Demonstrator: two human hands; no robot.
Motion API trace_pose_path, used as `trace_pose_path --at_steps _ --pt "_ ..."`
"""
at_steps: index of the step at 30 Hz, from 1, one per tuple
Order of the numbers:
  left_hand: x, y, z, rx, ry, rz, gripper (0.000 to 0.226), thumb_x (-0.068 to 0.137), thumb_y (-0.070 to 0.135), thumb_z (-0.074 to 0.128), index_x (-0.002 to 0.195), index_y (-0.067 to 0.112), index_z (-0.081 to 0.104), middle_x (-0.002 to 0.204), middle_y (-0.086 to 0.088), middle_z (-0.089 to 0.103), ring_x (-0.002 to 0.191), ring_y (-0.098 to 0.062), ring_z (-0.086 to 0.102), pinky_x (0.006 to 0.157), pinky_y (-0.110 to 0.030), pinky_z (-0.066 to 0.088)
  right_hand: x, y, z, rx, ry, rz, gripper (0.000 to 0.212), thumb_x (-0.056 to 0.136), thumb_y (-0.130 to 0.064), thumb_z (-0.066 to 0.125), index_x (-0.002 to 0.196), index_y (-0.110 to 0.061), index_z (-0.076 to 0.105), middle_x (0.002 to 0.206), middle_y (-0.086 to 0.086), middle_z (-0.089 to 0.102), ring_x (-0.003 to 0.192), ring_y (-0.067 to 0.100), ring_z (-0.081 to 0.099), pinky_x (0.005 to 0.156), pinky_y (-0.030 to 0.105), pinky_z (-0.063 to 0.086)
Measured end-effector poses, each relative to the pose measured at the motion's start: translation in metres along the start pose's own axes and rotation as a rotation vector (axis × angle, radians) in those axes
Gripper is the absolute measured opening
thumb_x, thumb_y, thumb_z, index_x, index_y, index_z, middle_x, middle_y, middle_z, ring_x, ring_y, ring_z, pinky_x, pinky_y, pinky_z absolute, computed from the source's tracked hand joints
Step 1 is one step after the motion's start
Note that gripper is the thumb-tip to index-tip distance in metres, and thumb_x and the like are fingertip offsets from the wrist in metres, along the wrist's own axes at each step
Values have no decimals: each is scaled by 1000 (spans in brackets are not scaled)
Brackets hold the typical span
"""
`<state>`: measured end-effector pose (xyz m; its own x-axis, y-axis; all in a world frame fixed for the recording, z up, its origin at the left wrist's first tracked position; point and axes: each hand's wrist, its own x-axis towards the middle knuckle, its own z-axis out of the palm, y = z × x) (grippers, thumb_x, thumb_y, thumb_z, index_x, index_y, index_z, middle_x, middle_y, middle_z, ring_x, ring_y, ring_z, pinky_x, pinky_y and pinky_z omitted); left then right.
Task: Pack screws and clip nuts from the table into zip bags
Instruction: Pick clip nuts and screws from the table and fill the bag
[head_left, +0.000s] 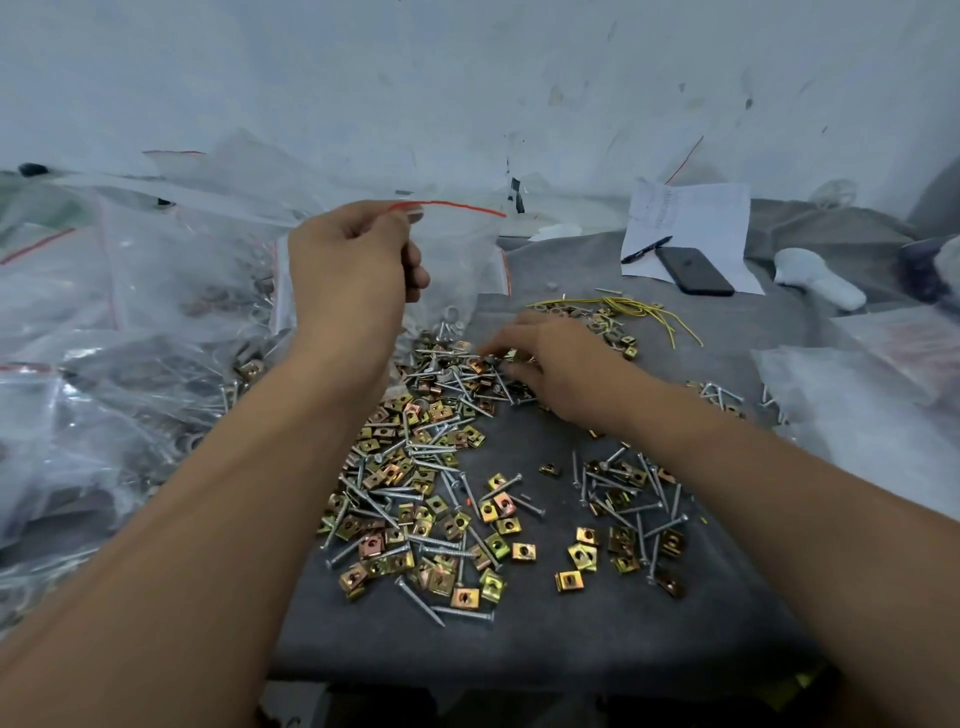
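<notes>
While the left hand (353, 260) is raised above the far end of the hardware pile (415, 467), its fingers are curled and its thumb and forefinger pinch the red-striped top edge of a clear zip bag (452, 249), which hangs down from that grip with its lower part reaching the far edge of the pile, where a few washers and screws lie under it. The right hand (550, 364) is low on the far right side of the pile, palm down, its fingertips (493, 353) bent together over a brass-coloured clip nut (478, 366) and the heads of some screws (441, 374); whether they have closed on a piece or only touch it cannot be told, as the hand is blurred there. The pile itself spreads across the grey table cover (545, 623), clip nuts and long silver screws mixed together, with a smaller scatter to the right of it, below the right forearm. Left of the pile lie many filled clear bags (104, 364). Beyond the pile to the right are yellow wires (644, 312), a dark phone (693, 270), a pen (647, 249) and a sheet of paper (691, 218).
</notes>
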<state>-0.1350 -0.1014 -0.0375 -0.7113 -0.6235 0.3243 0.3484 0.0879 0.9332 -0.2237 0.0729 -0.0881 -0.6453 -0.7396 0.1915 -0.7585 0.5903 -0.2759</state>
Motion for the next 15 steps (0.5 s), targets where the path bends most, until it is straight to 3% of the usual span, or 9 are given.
trace_pose_path --at_steps 3,7,9,12,15 --pt "0 0 -3 40 -12 -8 24 103 4 54 103 8 77 56 6 57 52 -13 55 56 -29 46 6 1 6 -2 -19 14 36 102 -12 61 134 -29 66 136 2 58 126 22 51 108 31 37" --pt "0 0 -6 59 -14 -35 24 104 5 54 103 9 77 58 6 57 53 -12 55 58 -30 46 8 5 9 24 69 43 30 97 -15 70 123 -27 70 115 -4 63 101 11 53 87 23 38" --pt "0 0 -6 63 -13 -43 23 104 5 54 103 9 77 57 6 57 53 -12 56 58 -29 47 8 6 10 79 96 77 26 94 -14 74 117 -25 71 102 -7 62 95 11 57 83 25 44" --pt "-2 1 -6 68 -13 -50 23 103 5 54 103 10 77 57 7 57 53 -12 56 59 -30 48 7 6 10 119 123 83 22 92 -13 75 110 -25 70 96 -10 61 90 11 57 77 24 43" --pt "-3 2 -5 70 -22 -55 24 103 3 53 103 9 76 57 7 57 53 -12 56 60 -31 47 7 6 10 102 136 45 17 94 -12 72 106 -24 69 97 -12 61 89 8 55 70 12 37"
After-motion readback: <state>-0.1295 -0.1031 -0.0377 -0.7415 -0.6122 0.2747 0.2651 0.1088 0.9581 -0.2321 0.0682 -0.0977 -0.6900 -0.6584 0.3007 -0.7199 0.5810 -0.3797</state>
